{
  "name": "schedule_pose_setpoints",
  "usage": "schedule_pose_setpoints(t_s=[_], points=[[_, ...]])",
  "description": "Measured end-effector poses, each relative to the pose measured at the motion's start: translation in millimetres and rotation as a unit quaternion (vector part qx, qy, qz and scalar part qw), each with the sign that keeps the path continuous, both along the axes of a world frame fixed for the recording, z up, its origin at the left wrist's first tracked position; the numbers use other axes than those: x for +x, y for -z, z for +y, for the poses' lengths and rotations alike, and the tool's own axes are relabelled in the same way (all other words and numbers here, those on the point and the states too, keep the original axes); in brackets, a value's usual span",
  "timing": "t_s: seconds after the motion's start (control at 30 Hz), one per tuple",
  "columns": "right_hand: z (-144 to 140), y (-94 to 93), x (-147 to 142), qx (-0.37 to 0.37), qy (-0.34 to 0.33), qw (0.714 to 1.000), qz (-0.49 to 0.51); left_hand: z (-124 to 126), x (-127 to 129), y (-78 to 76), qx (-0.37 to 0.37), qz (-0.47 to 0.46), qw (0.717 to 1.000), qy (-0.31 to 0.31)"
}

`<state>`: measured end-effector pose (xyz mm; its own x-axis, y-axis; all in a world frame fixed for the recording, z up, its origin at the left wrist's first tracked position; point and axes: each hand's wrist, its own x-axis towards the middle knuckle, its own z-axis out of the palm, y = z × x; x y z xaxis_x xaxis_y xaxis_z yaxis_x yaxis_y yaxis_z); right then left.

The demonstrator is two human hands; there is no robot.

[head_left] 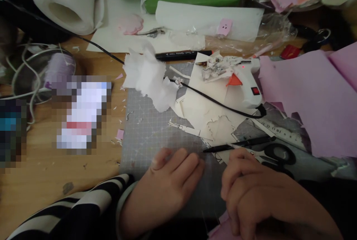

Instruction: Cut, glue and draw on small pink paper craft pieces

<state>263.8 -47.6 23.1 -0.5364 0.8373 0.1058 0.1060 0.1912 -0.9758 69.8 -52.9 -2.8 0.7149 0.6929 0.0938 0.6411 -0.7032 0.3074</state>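
Observation:
My left hand (164,191) is over the grey cutting mat (147,128), back up, fingers curled under; whatever is beneath them is hidden. My right hand (259,195) is also closed, its fingers bent down onto a piece of pink paper (224,230) at the bottom edge, mostly hidden by the hand. Just beyond its knuckles lie scissors (279,154) with black handles and a slim black pen (242,143). Cut white paper pieces (220,128), one with a scalloped outline drawn on it, lie in front of both hands.
A white glue gun (249,84) with a red light lies on paper, its black cord (217,102) crossing the mat. Crumpled tissue (153,76), a black marker (184,55) and large pink sheets (315,102) surround it. To the left are a phone (86,110) and a paper roll (65,2).

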Motion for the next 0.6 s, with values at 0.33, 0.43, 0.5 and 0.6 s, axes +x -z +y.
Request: schedule_pose_setpoints(t_s=[0.33,0.43,0.5,0.6], points=[[3,0.1,-3,0.010,0.014,1.000,0.014,21,-32,-2.4,-0.170,-0.111,0.979,-0.009],[4,3.8,-3,0.008,0.011,1.000,0.012,29,-44,-4.7,-0.185,-0.109,0.976,0.031],[4,5.5,-3,-0.002,0.009,1.000,0.010,31,-45,-4.7,-0.185,-0.100,0.976,0.058],[4,6.7,-1,-0.010,-0.006,1.000,0.010,27,-41,-3.0,-0.172,-0.087,0.978,0.079]])
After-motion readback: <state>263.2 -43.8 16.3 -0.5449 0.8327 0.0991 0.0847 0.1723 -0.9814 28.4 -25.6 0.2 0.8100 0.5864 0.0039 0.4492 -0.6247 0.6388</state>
